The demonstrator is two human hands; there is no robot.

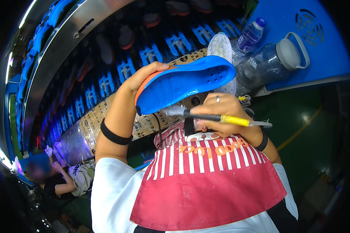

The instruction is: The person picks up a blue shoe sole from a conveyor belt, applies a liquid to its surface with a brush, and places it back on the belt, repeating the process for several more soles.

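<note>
A blue shoe upper (pixel 182 84) with an orange heel edge is held out in front of me, its hollow inside facing up toward me. My left hand (pixel 146 75) grips it at the heel end, thumb over the orange rim. In my right hand (pixel 225 108) is a brush (pixel 233 120) with a yellow and black handle. Its pale, blurred bristles are at the shoe's near lower edge; whether they touch it I cannot tell. Some of the right fingers are hidden behind the handle.
Beyond the shoe runs a curved machine line with blue holders (pixel 151 55) and several soles. Printed cardboard under plastic (pixel 105 112) lines its front. Right of it are a white oval dish (pixel 219 46), a water bottle (pixel 249 37) and a clear jug (pixel 264 62). Another person (pixel 66 182) works at lower left.
</note>
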